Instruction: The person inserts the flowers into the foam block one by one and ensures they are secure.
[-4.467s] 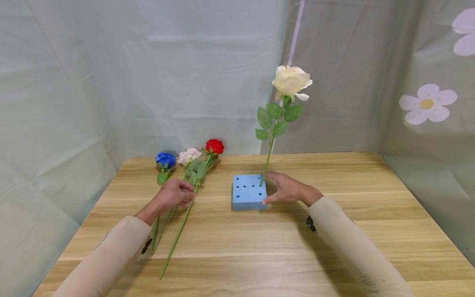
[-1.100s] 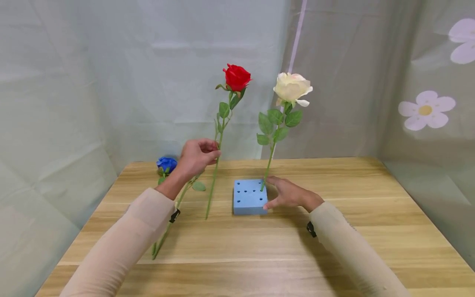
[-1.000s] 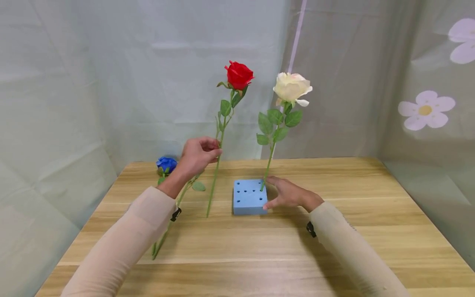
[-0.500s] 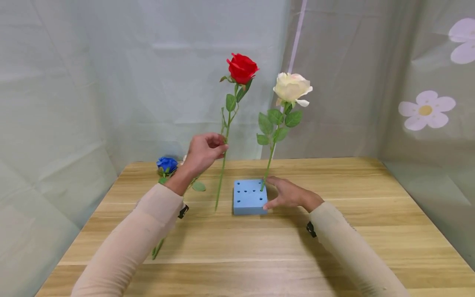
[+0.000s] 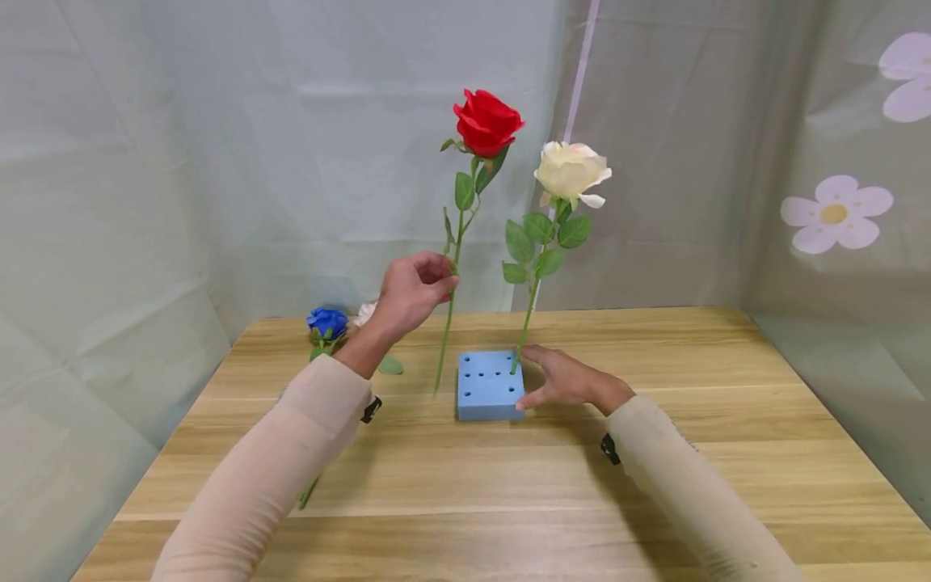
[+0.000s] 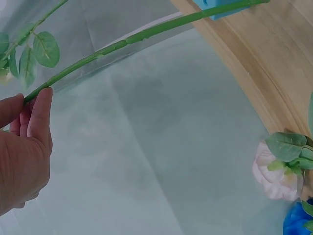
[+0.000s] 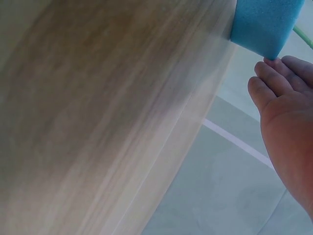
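Observation:
My left hand [image 5: 413, 293] pinches the green stem of a red rose [image 5: 487, 123] between thumb and fingertips. The rose stands almost upright, its stem's lower end just left of a light blue foam block [image 5: 489, 396] with several holes. In the left wrist view the same stem [image 6: 146, 33] runs from my fingertips towards the block. My right hand [image 5: 570, 376] holds the block by its right side, thumb at the front corner and fingers at the back. A cream-white rose [image 5: 572, 172] stands in a hole near the block's right edge, leaning slightly right.
A blue rose [image 5: 327, 322] and a pale pink rose [image 6: 278, 171] lie on the left of the wooden table [image 5: 553, 485], partly hidden behind my left arm. Cloth walls [image 5: 364, 162] enclose the table at the back and sides.
My left hand has picked the red rose up from the table, raised it upright and carried it right, towards the block. My right hand stays at the block; the cream-white rose keeps its place.

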A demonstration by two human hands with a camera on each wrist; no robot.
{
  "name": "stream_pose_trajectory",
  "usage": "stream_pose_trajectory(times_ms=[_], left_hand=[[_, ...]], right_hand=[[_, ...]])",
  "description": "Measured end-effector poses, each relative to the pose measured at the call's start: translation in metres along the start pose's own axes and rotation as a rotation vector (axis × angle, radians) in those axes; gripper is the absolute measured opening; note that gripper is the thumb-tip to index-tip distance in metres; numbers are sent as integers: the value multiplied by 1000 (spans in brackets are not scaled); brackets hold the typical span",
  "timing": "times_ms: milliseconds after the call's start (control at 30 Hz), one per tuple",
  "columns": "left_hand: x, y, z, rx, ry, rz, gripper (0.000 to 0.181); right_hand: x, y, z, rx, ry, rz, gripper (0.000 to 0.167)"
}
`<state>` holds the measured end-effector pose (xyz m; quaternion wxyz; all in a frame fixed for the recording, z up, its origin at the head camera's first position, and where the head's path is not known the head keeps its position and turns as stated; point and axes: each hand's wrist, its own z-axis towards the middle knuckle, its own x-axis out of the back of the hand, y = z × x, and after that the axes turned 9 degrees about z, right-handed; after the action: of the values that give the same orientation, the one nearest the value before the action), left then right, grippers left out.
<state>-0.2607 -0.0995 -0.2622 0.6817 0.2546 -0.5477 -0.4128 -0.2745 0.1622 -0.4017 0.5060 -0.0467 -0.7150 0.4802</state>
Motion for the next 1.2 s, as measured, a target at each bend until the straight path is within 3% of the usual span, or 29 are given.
stream_pose_trajectory(times_ms=[267, 567, 800, 1200], left_hand=[[-5, 7, 2, -8, -11, -25, 14], [-11, 20, 3, -97, 13, -15, 14], [-19, 30, 3, -126, 19, -48, 14], [-33, 38, 1, -170, -6, 2, 15]], right_hand=[[1, 0, 0, 4, -1, -4, 104], [1, 0, 0, 4, -3, -5, 105], [1, 0, 0, 7, -5, 4, 106], [1, 0, -1, 19, -5, 6, 104]])
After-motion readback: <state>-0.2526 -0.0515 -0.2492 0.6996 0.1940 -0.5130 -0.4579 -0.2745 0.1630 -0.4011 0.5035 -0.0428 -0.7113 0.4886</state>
